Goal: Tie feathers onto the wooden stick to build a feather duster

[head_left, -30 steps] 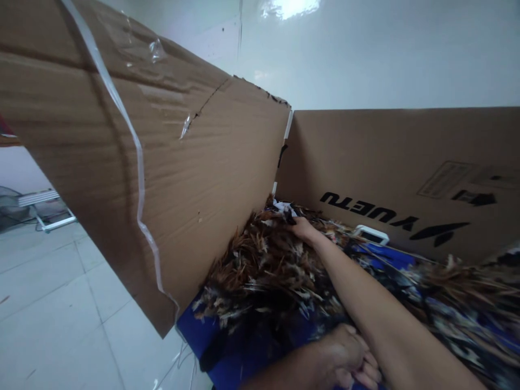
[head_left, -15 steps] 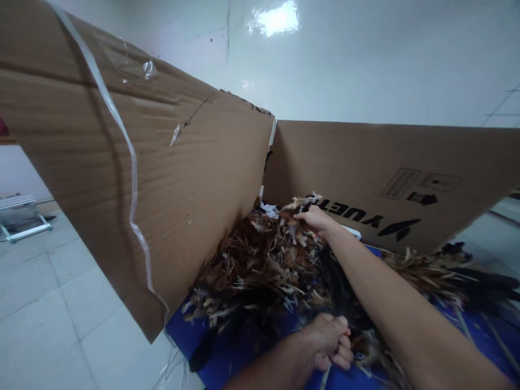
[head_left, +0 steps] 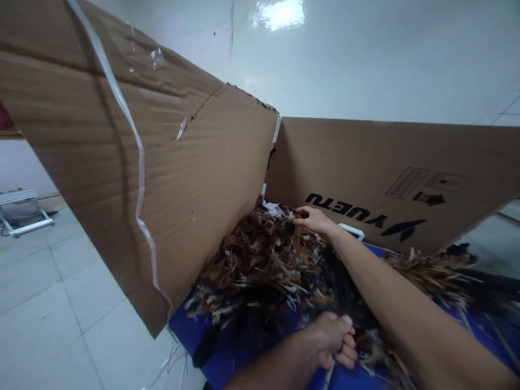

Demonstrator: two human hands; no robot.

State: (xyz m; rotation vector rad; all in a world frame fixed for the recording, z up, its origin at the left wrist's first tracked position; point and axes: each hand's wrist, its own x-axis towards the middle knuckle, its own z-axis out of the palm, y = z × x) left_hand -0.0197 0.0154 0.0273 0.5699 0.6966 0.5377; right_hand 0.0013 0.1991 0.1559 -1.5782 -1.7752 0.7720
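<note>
- Reaching to the feathers [head_left: 260, 249] beside box [head_left: 215, 179], right hand [head_left: 317, 219] had grip spread.
- Left hand [head_left: 335, 341] pinched a stem [head_left: 328, 375].
- Loose feathers risked sliding off counter [head_left: 239, 346] if right arm [head_left: 390, 292] brushed them.

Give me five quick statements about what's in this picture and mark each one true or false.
1. The feather pile lies on a blue surface. True.
2. Both hands are curled closed. False: the left hand is curled, but the right hand has its thumb and finger parted.
3. The black lettering appears upside down. True.
4. The white strip runs down the right-hand cardboard panel. False: the white strip runs down the left-hand cardboard panel.
5. A low pale stand is on the tiled floor. True.
</note>
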